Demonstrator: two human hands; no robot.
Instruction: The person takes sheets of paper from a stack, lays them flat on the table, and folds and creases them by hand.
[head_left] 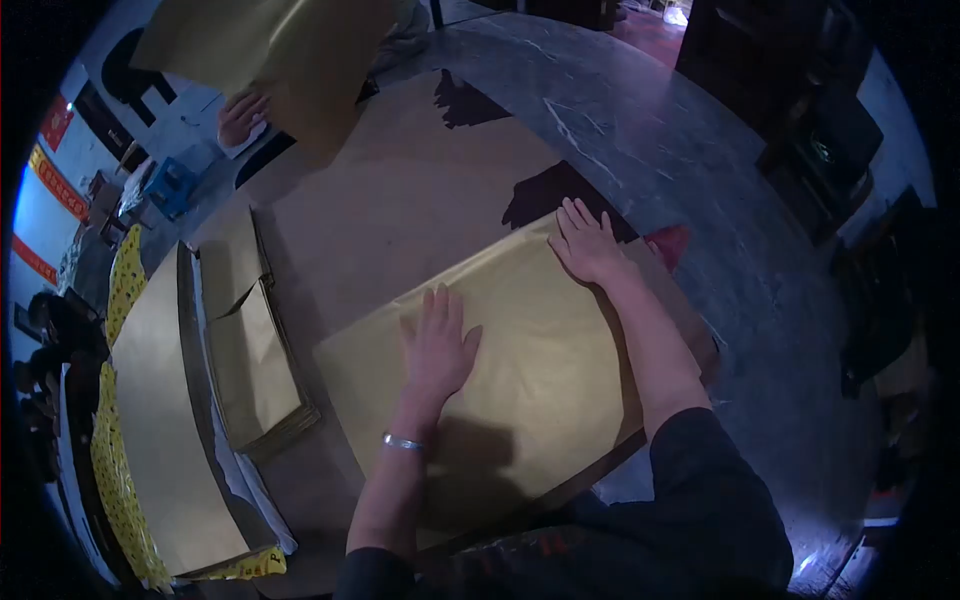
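Observation:
A large gold-tan sheet of paper lies in front of me, with a folded or creased edge along its far side. My left hand rests on it with the fingers stretched out near that far edge; a metal bracelet circles the wrist. Farther right, my right hand lies flat with fingers extended at the sheet's far right corner. Neither hand grips anything. To the left sits a stack of folded gold-tan paper, its top pieces overlapping.
Across the table, another person's hand holds up a big gold-tan sheet. A long pile of flat sheets lies at left on yellow patterned wrapping. A blue stool stands on the floor beyond.

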